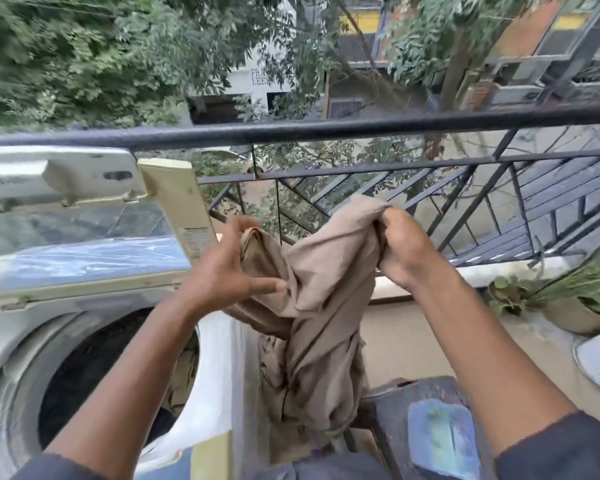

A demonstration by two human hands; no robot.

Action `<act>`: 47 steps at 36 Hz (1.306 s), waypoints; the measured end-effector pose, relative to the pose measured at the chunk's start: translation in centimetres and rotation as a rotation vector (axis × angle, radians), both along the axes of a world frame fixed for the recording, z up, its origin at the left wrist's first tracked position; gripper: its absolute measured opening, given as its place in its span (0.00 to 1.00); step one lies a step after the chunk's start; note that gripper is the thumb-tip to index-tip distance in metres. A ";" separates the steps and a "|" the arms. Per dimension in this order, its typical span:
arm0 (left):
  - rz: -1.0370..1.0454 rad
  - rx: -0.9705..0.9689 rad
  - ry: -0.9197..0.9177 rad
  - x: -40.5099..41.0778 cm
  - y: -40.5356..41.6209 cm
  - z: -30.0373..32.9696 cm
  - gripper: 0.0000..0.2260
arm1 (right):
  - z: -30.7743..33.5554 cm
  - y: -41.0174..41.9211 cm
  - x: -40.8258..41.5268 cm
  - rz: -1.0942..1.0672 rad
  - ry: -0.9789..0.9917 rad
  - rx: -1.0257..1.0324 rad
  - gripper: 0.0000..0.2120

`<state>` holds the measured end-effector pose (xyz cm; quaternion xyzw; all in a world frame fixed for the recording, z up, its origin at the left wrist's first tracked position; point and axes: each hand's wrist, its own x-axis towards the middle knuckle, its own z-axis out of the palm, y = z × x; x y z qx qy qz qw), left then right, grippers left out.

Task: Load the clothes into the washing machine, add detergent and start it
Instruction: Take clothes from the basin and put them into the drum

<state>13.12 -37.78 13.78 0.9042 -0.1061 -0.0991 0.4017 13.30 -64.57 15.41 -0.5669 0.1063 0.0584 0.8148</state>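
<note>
1. beige garment point(323, 306) bunched in closed right hand point(400, 249), hanging just outside the washing machine point(219, 358) right edge, above a dark stool point(426, 420)
2. left hand point(222, 271) half open, fingers only loosely on the cloth: could slip
3. could snag on the rim, or drop by the railing point(326, 131) instead of the drum point(94, 375)
</note>
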 end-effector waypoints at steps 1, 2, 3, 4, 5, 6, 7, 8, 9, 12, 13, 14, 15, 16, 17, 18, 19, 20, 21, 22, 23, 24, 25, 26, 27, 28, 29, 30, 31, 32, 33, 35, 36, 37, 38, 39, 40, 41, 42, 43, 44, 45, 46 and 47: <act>-0.037 -0.079 0.050 -0.2 -0.5 0.1 0.48 | 0.4 0.8 0.1 0.089 -0.026 0.016 0.15; -0.081 -0.132 0.087 -0.4 -1.0 0.0 0.50 | 0.7 1.8 0.0 0.178 -0.050 0.014 0.17; -0.128 -0.134 0.094 -0.4 -1.5 -0.2 0.49 | 0.9 2.8 -0.1 0.242 -0.067 -0.008 0.19; -0.173 -0.116 0.084 -0.2 -2.0 -0.6 0.45 | 0.9 3.8 -0.2 0.272 -0.079 -0.051 0.19; -0.192 -0.099 0.071 -0.1 -2.5 -0.9 0.37 | 0.9 4.8 -0.3 0.278 -0.102 -0.109 0.19; -0.184 -0.085 0.055 0.0 -2.9 -1.2 0.24 | 0.8 5.6 -0.4 0.259 -0.124 -0.172 0.20; -0.148 -0.082 0.037 0.0 -3.1 -1.3 0.14 | 0.8 6.3 -0.6 0.223 -0.150 -0.225 0.21; -0.105 -0.089 0.018 0.2 -3.1 -1.5 0.08 | 0.8 6.7 -0.8 0.184 -0.172 -0.252 0.21; -0.062 -0.099 0.001 0.2 -2.9 -1.7 0.07 | 0.6 6.9 -0.9 0.145 -0.176 -0.254 0.20; 0.047 -0.128 -0.045 0.4 -2.0 -1.9 0.12 | -0.4 6.9 -2.0 0.030 -0.149 -0.255 0.09; 0.077 -0.139 -0.060 0.5 -1.7 -1.9 0.11 | -1.0 7.0 -2.7 -0.027 -0.138 -0.322 0.10; 0.100 -0.158 -0.080 0.5 -1.5 -1.9 0.07 | -1.8 7.1 -3.4 -0.097 -0.137 -0.426 0.13; 0.119 -0.183 -0.100 0.6 -1.4 -1.9 0.04 | -2.7 7.2 -4.2 -0.175 -0.145 -0.529 0.15; 0.142 -0.206 -0.115 0.8 -1.2 -2.0 0.02 | -3.6 7.5 -5.2 -0.242 -0.168 -0.599 0.15; 0.172 -0.225 -0.126 0.8 -1.2 -1.9 0.03 | -4.6 7.8 -6.3 -0.284 -0.197 -0.642 0.13; 0.204 -0.234 -0.138 1.0 -1.1 -1.8 0.05 | -5.7 8.1 -7.3 -0.292 -0.210 -0.680 0.11; 0.228 -0.245 -0.148 1.1 -1.1 -1.6 0.06 | -6.7 8.4 -8.2 -0.259 -0.193 -0.710 0.08; 0.237 -0.260 -0.158 1.2 -1.1 -1.4 0.07 | -7.9 8.8 -9.0 -0.193 -0.149 -0.733 0.06; 0.230 -0.280 -0.172 1.3 -1.2 -1.1 0.07 | -9.2 9.2 -9.6 -0.118 -0.092 -0.765 0.08; 0.214 -0.300 -0.185 1.2 -1.3 -0.7 0.07 | -10.4 9.7 -10.0 -0.055 -0.031 -0.823 0.10; 0.198 -0.322 -0.193 1.1 -1.5 -0.2 0.08 | -11.4 10.1 -10.2 -0.002 0.028 -0.904 0.14; 0.184 -0.349 -0.201 0.9 -1.7 0.4 0.11 | -12.2 10.6 -10.2 0.049 0.076 -0.982 0.20; 0.171 -0.377 -0.214 0.6 -1.9 1.1 0.13 | -12.9 11.1 -10.1 0.109 0.118 -1.040 0.26; 0.159 -0.407 -0.232 0.4 -2.1 1.8 0.15 | -13.3 11.5 -9.8 0.172 0.168 -1.091 0.31; 0.152 -0.437 -0.249 0.2 -2.3 2.5 0.16 | -13.5 11.9 -9.6 0.226 0.221 -1.132 0.33; 0.152 -0.464 -0.262 0.1 -2.4 3.0 0.16 | -13.7 12.3 -9.4 0.264 0.268 -1.160 0.34; 0.161 -0.491 -0.269 0.0 -2.5 3.5 0.17 | -13.8 12.5 -9.2 0.283 0.290 -1.170 0.34; 0.179 -0.515 -0.269 0.0 -2.6 4.0 0.18 | -13.9 12.7 -9.1 0.290 0.297 -1.177 0.33; 0.198 -0.537 -0.265 -0.1 -2.6 4.4 0.18 | -14.0 12.9 -8.9 0.290 0.296 -1.192 0.32; 0.217 -0.560 -0.258 -0.1 -2.5 4.7 0.17 | -14.0 13.0 -8.7 0.287 0.295 -1.217 0.29; 0.233 -0.581 -0.251 0.0 -2.3 4.9 0.17 | -14.1 13.0 -8.4 0.277 0.296 -1.245 0.26; 0.269 -0.590 -0.247 0.1 -1.7 5.0 0.18 | -14.2 12.7 -8.1 0.252 0.320 -1.272 0.19; 0.294 -0.572 -0.248 0.3 -1.2 4.9 0.18 | -14.2 12.4 -7.9 0.254 0.341 -1.268 0.16; 0.319 -0.541 -0.248 0.4 -0.7 4.6 0.18 | -13.9 12.1 -7.8 0.258 0.347 -1.259 0.13; 0.336 -0.512 -0.247 0.5 -0.3 4.3 0.17 | -13.5 11.7 -7.7 0.266 0.359 -1.255 0.09; 0.349 -0.492 -0.247 0.5 0.1 3.9 0.16 | -12.8 11.2 -7.6 0.263 0.355 -1.264 0.07; 0.367 -0.471 -0.244 0.5 0.5 3.4 0.15 | -12.1 10.6 -7.3 0.255 0.347 -1.294 0.10; 0.395 -0.442 -0.237 0.4 0.8 2.9 0.15 | -11.2 9.9 -7.1 0.225 0.334 -1.333 0.12; 0.427 -0.409 -0.226 0.3 1.0 2.3 0.16 | -10.2 9.2 -6.6 0.183 0.321 -1.375 0.14; 0.453 -0.379 -0.213 0.1 1.2 1.8 0.17 | -8.9 8.5 -6.3 0.127 0.294 -1.408 0.14; 0.470 -0.351 -0.200 -0.1 1.2 1.3 0.18 | -7.5 7.8 -5.8 0.068 0.257 -1.429 0.14; 0.482 -0.320 -0.185 -0.3 1.3 0.9 0.19 | -5.8 7.2 -5.4 0.001 0.201 -1.433 0.14; 0.487 -0.288 -0.171 -0.5 1.2 0.6 0.19 | -4.3 6.5 -5.0 -0.059 0.145 -1.416 0.14; 0.490 -0.259 -0.159 -0.7 1.2 0.3 0.19 | -2.6 5.9 -4.7 -0.115 0.085 -1.383 0.14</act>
